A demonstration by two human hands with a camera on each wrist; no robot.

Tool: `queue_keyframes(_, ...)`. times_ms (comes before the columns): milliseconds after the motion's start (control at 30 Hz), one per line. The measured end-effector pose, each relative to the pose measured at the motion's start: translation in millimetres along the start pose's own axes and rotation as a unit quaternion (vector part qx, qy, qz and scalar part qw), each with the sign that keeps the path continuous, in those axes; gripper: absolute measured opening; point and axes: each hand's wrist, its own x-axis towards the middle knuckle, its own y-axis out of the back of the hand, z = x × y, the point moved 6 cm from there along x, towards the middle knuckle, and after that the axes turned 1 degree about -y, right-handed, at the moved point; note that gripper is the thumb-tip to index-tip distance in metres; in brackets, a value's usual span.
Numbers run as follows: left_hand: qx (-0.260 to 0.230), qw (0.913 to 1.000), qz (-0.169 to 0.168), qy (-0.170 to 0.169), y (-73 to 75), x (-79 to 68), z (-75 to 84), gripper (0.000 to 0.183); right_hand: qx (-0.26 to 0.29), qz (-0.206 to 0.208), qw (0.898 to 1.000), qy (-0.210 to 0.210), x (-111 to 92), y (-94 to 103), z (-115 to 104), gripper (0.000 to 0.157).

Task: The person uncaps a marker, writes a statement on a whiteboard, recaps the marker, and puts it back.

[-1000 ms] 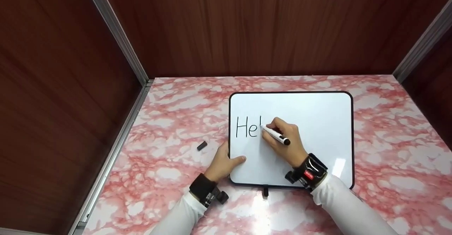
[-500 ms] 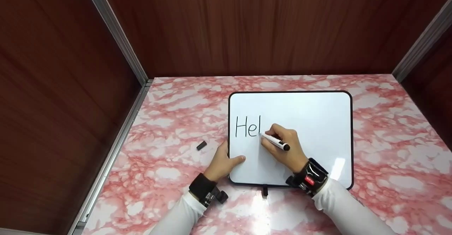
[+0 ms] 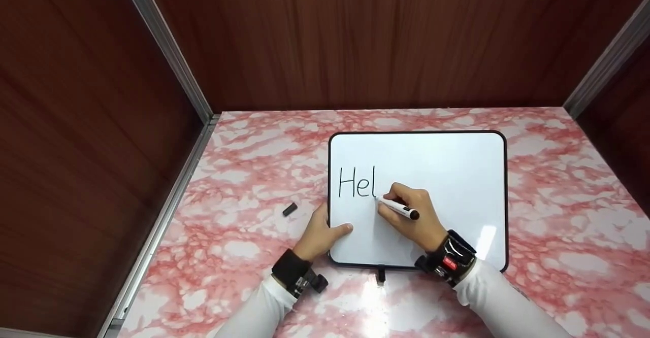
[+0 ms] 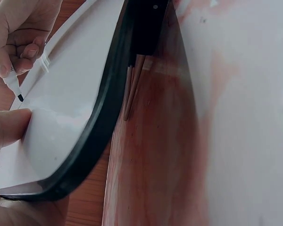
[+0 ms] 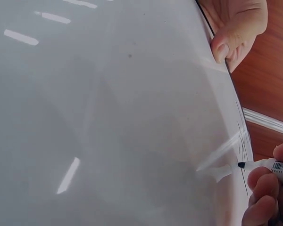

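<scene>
A whiteboard (image 3: 447,175) with a black frame leans over the table, bearing the black letters "Hel" on its left part. My left hand (image 3: 319,235) grips its left edge, thumb on the front; the other fingers are mostly hidden behind. In my right hand (image 3: 416,218) a white marker (image 3: 397,207) with a black end is pinched. Its tip meets the board at the foot of the "l". The right wrist view shows the black tip of the marker (image 5: 262,165) beside the pen strokes. Left of the board lies a black marker cap (image 3: 290,209).
The table (image 3: 244,175) has a red and white marbled top. A small black piece (image 3: 382,275) sticks out below the board's bottom edge. Brown wood-grain panels (image 3: 355,38) with metal edge strips (image 3: 172,48) stand at the back and sides.
My right hand has moved down with the marker, lengthening the "l" to its foot with a small curve rightward. The left hand and the board have stayed almost still.
</scene>
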Motion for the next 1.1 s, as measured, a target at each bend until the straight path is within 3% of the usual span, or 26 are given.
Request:
queue_keyframes(433,0.015,0.9999,0.002,-0.007,1.1,0.4,-1.1,0.062,0.001,0.000,1.000,0.001,3.7,5.6,1.1,0.017)
queue_keyframes(733,0.027,0.9996,0.006,-0.010,2.9,0.1,0.9,0.062,-0.007,0.063,0.998,-0.009,19.7,21.7,3.6,0.014)
queue_keyframes(1100,0.023,0.9996,0.013,0.001,1.7,-0.1,-0.4,0.061,-0.029,0.071,0.997,-0.003,32.3,23.2,9.7,0.013)
